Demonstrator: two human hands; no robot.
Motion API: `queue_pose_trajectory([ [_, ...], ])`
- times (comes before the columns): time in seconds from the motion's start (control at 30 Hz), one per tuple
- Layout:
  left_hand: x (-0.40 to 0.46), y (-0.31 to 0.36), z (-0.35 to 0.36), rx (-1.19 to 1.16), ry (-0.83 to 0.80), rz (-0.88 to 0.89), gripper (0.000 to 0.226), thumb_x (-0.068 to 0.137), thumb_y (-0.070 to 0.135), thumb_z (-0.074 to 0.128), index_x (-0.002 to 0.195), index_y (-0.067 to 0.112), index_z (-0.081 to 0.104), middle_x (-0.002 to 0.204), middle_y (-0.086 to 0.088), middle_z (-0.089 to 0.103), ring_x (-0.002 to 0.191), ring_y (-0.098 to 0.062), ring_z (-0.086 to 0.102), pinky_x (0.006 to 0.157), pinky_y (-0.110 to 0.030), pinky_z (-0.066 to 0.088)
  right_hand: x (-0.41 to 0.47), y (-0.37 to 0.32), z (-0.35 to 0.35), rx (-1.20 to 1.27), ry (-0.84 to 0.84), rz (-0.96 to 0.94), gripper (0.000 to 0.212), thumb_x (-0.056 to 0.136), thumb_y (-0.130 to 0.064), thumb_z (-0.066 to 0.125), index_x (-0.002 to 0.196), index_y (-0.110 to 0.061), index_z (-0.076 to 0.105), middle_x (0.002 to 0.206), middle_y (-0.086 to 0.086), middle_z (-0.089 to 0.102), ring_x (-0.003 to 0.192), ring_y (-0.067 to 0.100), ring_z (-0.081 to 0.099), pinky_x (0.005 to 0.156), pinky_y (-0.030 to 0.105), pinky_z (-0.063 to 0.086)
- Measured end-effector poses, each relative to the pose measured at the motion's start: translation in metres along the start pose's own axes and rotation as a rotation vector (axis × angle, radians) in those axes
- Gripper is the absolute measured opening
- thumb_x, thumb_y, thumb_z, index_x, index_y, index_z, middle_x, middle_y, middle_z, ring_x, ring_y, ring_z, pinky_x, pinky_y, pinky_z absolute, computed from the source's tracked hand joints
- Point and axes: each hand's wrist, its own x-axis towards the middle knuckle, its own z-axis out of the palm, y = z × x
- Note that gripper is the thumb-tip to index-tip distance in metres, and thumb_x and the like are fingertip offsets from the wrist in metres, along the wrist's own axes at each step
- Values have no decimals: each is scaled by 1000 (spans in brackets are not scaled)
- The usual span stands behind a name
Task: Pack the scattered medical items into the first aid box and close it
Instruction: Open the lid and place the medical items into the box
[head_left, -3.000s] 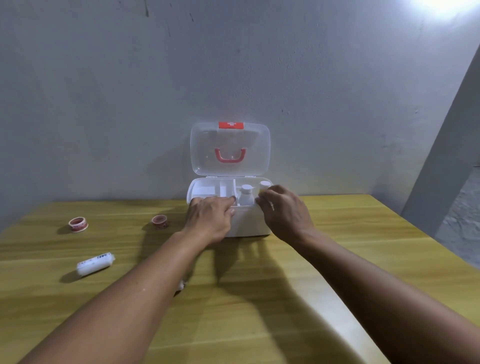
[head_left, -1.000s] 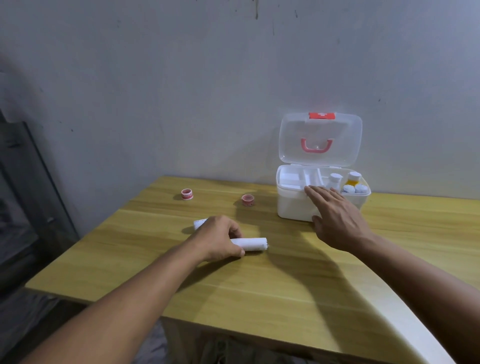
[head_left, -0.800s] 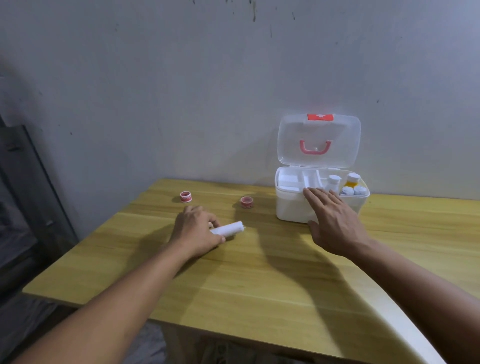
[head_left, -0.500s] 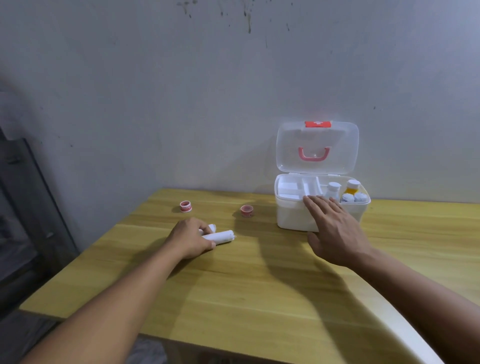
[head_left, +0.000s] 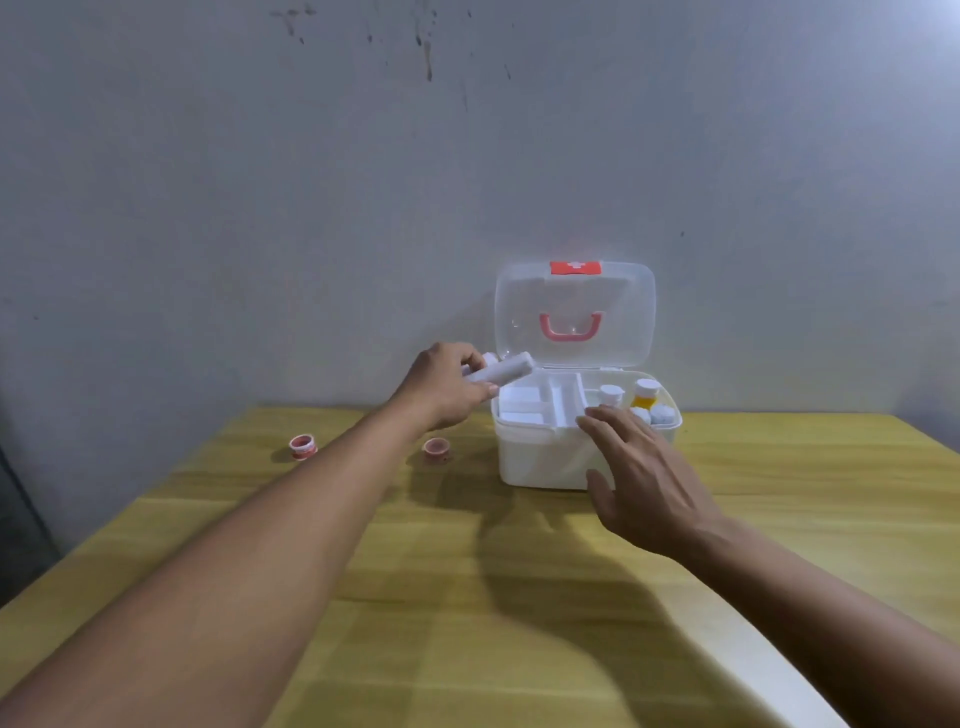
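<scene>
The white first aid box (head_left: 540, 457) stands at the back of the wooden table, its clear lid (head_left: 574, 314) with a pink handle raised against the wall. Its tray holds several small bottles (head_left: 641, 400) on the right; the left compartments look white. My left hand (head_left: 447, 387) hovers just left of the box, shut on two white bandage rolls (head_left: 506, 370) whose ends point at the box's left rim. My right hand (head_left: 639, 478) is open, fingers spread, in front of the box with the fingertips at its front rim.
Two small red-and-white tape rolls lie on the table left of the box, one (head_left: 435, 448) near it and one (head_left: 303, 446) further left. The grey wall rises directly behind the box. The table's left edge (head_left: 78, 558) drops to a dark floor.
My left hand gathered the two white rolls off the table and lifted them rightward up to the box's left side. My right hand stayed by the box front.
</scene>
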Motion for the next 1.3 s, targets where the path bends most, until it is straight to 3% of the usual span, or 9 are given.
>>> queue_pose_trajectory([
  [0.33,52,32,55,75,-141,-27,28,84,30,68,105,13,62,122,-10,60,111,-28,56,86,-33,43,-3,7,2,-27,6,-22,54,65,-10,68,118,-4,57,114,12,63,103,31,59,100,39,44],
  [0.47,56,37,65,161,-13,-88,30,77,48,65,80,18,67,109,-13,63,114,-29,49,91,-37,45,-4,9,1,-15,0,-27,54,67,-11,65,119,-4,56,115,11,62,103,31,58,102,40,43],
  [0.57,55,42,72,137,40,-130,31,69,45,69,58,18,60,77,-15,66,81,-31,61,60,-29,43,-4,9,0,-13,2,-17,53,67,-11,66,119,-5,56,115,11,62,103,30,58,103,39,42],
  [0.67,49,49,77,43,25,-167,58,66,59,69,77,2,68,84,-13,64,75,-31,66,48,-24,32,-4,8,2,-21,-5,-13,54,67,-11,65,120,-6,56,115,9,62,105,29,58,108,36,35],
  [0.8,42,43,81,150,141,-15,38,88,36,44,62,12,58,85,-19,67,81,-35,61,66,-35,46,-4,7,0,1,-10,4,55,67,-11,66,121,-6,56,117,10,62,106,30,58,105,35,38],
  [0.87,37,32,84,254,20,77,26,87,23,38,67,15,52,94,-15,64,93,-37,58,74,-39,44,-4,7,-1,-6,-4,6,56,66,-10,67,121,-5,56,119,11,61,107,30,57,102,35,42],
  [0.97,35,20,87,334,-220,37,22,93,24,31,88,15,50,123,-13,56,114,-33,50,92,-43,39,-4,5,-1,-52,-13,-5,60,66,-11,65,124,-2,54,124,13,60,118,31,54,106,37,39],
  [1.13,37,15,82,260,-203,90,45,99,32,25,135,11,42,157,-2,24,147,-20,14,116,-57,7,-3,3,1,-119,-44,-9,62,67,-13,67,126,0,53,127,15,60,121,34,54,108,46,37],
  [1.3,24,-19,51,90,-1,-27,40,93,31,46,127,11,55,141,-10,50,132,-30,43,110,-44,33,2,-7,5,-128,-68,-7,66,73,-14,62,136,0,46,139,18,52,132,34,44,112,47,33],
])
